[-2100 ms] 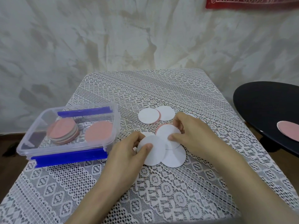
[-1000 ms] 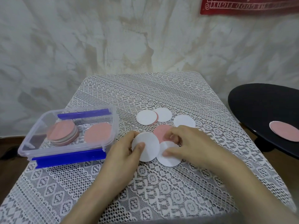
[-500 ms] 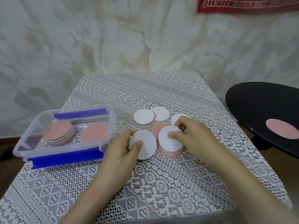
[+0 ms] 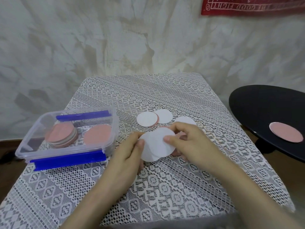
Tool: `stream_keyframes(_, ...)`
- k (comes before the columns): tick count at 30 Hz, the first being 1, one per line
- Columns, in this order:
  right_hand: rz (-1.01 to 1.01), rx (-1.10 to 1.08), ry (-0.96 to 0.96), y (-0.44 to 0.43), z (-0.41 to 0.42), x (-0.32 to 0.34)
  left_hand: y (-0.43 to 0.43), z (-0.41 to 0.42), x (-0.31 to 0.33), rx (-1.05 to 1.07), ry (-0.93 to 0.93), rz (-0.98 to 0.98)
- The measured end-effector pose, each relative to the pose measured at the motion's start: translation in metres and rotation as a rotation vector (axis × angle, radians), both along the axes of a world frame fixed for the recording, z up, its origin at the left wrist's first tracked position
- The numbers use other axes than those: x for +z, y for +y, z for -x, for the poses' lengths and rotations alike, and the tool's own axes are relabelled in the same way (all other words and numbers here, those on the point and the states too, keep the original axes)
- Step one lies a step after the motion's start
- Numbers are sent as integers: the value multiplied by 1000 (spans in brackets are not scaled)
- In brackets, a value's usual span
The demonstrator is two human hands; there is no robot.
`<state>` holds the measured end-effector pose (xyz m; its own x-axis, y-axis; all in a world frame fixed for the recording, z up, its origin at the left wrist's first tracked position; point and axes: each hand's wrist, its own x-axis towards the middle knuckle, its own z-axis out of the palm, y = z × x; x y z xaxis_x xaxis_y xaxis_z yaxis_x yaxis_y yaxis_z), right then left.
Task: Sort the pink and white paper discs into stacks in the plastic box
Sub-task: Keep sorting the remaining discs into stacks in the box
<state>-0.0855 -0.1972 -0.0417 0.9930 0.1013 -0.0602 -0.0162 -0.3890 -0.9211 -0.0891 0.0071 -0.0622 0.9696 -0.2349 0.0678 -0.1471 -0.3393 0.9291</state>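
Both hands hold a small pile of white paper discs (image 4: 157, 144) just above the lace-covered table. My left hand (image 4: 130, 151) pinches its left edge with thumb on top. My right hand (image 4: 186, 142) pinches the right edge of the top disc. A pink disc (image 4: 175, 153) peeks out under my right hand. Two white discs (image 4: 146, 119) (image 4: 164, 116) overlap a pink one farther back, and another white disc (image 4: 185, 120) lies beside them. The clear plastic box (image 4: 33, 128) at left holds a mixed stack with pink on top (image 4: 61, 134) and a single pink disc (image 4: 98, 134).
A round black table (image 4: 264, 106) stands at right with one pink disc (image 4: 286, 134) on it. The box's blue clips (image 4: 67, 160) face me. A wrinkled cloth wall hangs behind the table. The lace tablecloth (image 4: 165, 187) covers the whole tabletop.
My right hand has brought its white disc left onto the white disc in my left hand, so the two now overlap as one pile. The pink disc stays on the table.
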Motion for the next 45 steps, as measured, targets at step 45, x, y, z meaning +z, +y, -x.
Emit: stream_keyframes(45,291,103,-360,40,25,-4,31,24,12,67,-274,-197)
